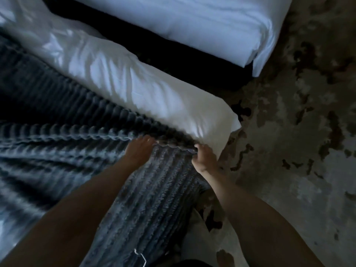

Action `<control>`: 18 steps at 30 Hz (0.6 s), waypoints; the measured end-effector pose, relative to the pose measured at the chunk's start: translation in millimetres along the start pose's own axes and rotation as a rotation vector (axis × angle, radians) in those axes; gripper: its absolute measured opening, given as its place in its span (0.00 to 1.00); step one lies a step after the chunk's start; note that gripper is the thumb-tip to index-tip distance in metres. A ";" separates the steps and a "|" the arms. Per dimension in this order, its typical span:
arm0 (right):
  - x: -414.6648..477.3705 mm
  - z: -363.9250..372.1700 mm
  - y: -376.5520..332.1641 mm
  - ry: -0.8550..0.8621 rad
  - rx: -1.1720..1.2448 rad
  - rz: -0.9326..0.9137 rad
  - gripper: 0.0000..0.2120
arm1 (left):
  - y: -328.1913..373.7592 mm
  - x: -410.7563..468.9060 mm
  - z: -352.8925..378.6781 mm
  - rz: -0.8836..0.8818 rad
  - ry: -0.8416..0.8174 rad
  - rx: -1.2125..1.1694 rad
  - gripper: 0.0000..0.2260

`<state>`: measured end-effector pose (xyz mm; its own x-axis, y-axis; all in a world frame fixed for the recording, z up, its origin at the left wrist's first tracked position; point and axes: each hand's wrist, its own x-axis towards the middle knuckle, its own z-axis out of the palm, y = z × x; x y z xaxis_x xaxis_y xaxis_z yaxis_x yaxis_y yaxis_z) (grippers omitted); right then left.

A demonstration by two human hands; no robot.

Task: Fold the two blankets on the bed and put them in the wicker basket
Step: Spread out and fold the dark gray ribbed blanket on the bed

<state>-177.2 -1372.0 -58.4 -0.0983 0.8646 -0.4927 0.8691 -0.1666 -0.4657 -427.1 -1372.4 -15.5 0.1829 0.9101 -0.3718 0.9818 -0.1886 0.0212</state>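
Blanket [154,189] edge squared
Pinched by the right hand [202,158], pressed under straight fingers [147,140] of the left hand [137,152]; edges should be aligned.

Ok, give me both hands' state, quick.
Left hand: open, fingers flat on the blanket.
Right hand: gripping the blanket's edge.
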 end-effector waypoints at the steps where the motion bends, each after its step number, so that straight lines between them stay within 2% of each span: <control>1: 3.7 -2.6 -15.8 -0.008 -0.042 -0.038 0.22 | -11.2 -1.7 -2.3 -0.060 -0.022 -0.045 0.17; 3: 15.8 -2.4 -44.8 -0.027 -0.089 -0.104 0.21 | -28.4 0.5 -7.1 -0.165 -0.080 -0.138 0.20; 8: 55.1 19.9 -96.2 -0.113 -0.196 -0.284 0.21 | -67.4 23.8 0.1 -0.290 -0.155 -0.185 0.22; 11: 74.6 33.5 -115.0 -0.095 -0.309 -0.442 0.25 | -87.8 35.6 12.1 -0.309 -0.106 -0.069 0.22; 13: 86.6 39.6 -124.6 -0.052 -0.320 -0.518 0.21 | -100.4 43.1 16.5 -0.319 -0.081 -0.029 0.22; 15: 99.4 42.5 -129.5 0.033 -0.264 -0.488 0.14 | -111.2 55.1 18.0 -0.291 -0.077 -0.009 0.19; 18: 115.5 40.0 -130.8 0.118 -0.193 -0.350 0.13 | -126.1 78.8 9.5 -0.240 -0.008 -0.015 0.16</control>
<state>-321.6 -1269.3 -83.8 -0.3579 0.9034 -0.2360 0.8691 0.2299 -0.4380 -536.9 -1280.4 -56.3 -0.0566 0.9254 -0.3748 0.9977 0.0388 -0.0548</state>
